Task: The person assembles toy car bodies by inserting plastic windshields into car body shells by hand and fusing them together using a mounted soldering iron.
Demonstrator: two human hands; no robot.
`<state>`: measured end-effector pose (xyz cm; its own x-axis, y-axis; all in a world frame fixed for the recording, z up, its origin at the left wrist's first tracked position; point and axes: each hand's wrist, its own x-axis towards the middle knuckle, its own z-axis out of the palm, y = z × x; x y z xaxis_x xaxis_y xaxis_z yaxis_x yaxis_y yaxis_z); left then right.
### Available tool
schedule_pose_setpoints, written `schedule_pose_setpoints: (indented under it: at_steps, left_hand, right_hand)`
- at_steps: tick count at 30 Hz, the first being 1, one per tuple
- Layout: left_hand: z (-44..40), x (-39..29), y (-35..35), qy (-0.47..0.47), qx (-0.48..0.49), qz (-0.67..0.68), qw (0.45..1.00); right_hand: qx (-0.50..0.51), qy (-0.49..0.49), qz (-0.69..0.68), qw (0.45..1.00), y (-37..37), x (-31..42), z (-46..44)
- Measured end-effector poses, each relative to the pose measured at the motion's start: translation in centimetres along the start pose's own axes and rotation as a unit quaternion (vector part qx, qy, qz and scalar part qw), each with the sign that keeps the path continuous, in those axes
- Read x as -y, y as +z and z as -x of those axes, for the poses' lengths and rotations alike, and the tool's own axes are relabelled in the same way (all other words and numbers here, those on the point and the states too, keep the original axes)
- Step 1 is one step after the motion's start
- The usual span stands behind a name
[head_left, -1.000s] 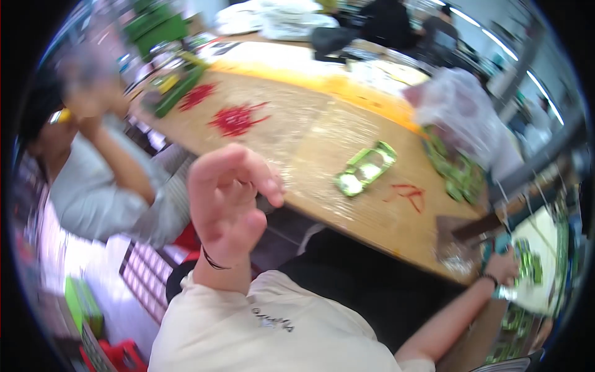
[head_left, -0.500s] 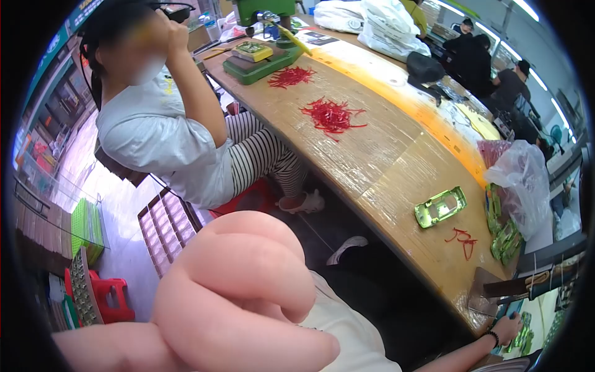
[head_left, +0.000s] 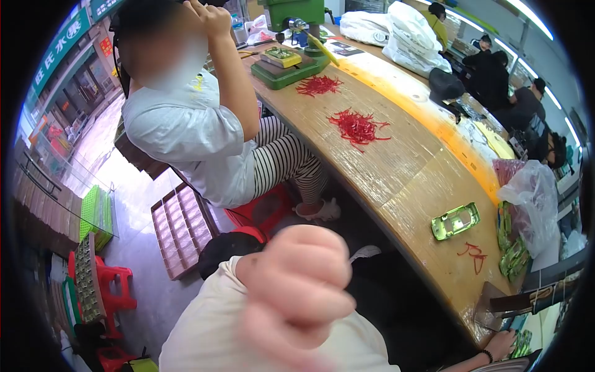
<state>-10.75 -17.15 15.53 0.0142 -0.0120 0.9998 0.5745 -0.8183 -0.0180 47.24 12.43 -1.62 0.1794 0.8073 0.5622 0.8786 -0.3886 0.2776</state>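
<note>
Left hand: the left hand (head_left: 300,288) is seen blurred above the shirt, fingers curled into a fist; no held item can be made out.
Right hand: the right hand (head_left: 501,344) is placed beside the green parts (head_left: 524,342) at lower right; whether any is grasped cannot be told.
Green shell: the green shell (head_left: 455,221) is laid on the table (head_left: 403,167), apart from both hands; red strips (head_left: 476,257) are found just beside it.
Clear bag: the clear bag (head_left: 530,198) is set by the green pieces (head_left: 513,257).
Red piles: two are noted, the larger pile (head_left: 359,127) and the smaller pile (head_left: 319,85), the latter near the green machine (head_left: 285,71).
</note>
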Motion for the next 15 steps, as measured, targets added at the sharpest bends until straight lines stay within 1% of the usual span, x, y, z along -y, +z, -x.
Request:
schedule_pose_setpoints:
  at_steps: [2, 3, 4, 5, 6, 7, 8, 9, 12, 13, 14, 15]
  left_hand:
    - [2.6, 1.2, 0.8, -0.093, 0.135, 0.051, 0.985]
    - [4.6, 1.4, 2.1, -0.180, 0.187, 0.074, 0.963]
    - [6.8, 1.5, 4.0, -0.268, 0.211, 0.096, 0.935]
    - [10.0, 1.2, 5.4, -0.364, 0.246, 0.153, 0.885]
    - [13.6, 1.4, 6.6, -0.361, 0.266, 0.199, 0.871]
    - [19.1, 1.0, 7.9, -0.372, 0.303, 0.216, 0.851]
    - [22.5, -0.3, 8.9, -0.440, 0.321, 0.205, 0.813]
    - [25.9, 0.0, 9.3, -0.256, 0.468, 0.097, 0.840]
    - [24.9, 0.1, 9.6, -0.245, 0.486, 0.095, 0.834]
    - [25.6, 0.1, 9.6, -0.272, 0.468, 0.067, 0.838]
    - [26.0, 0.2, 9.5, -0.267, 0.476, 0.059, 0.836]
    - [26.3, 0.3, 9.2, -0.262, 0.484, 0.050, 0.833]
  right_hand:
    - [-0.010, -0.052, 0.003, 0.999, 1.5, -0.7, -0.1]
    - [-0.018, -0.080, 0.006, 0.997, 2.3, -1.4, -0.2]
    - [-0.025, -0.096, 0.001, 0.995, 2.8, -1.3, 0.1]
    - [-0.025, -0.096, 0.002, 0.995, 3.2, -1.7, 0.3]
    - [-0.031, -0.080, -0.009, 0.996, 3.7, -1.8, 0.5]
    - [-0.032, -0.066, -0.019, 0.997, 4.1, -1.8, 0.5]
    - [-0.037, -0.057, -0.026, 0.997, 4.5, -1.8, 0.5]
    - [-0.043, -0.052, -0.035, 0.997, 5.0, -1.9, 0.5]
    - [-0.085, -0.046, -0.083, 0.992, 7.2, -2.5, 0.3]
    - [-0.113, -0.052, -0.113, 0.986, 8.0, -2.7, 0.1]
    - [-0.213, -0.068, -0.194, 0.955, 12.1, -3.4, -0.5]
    - [-0.134, -0.053, -0.129, 0.981, 10.4, -3.3, -0.2]
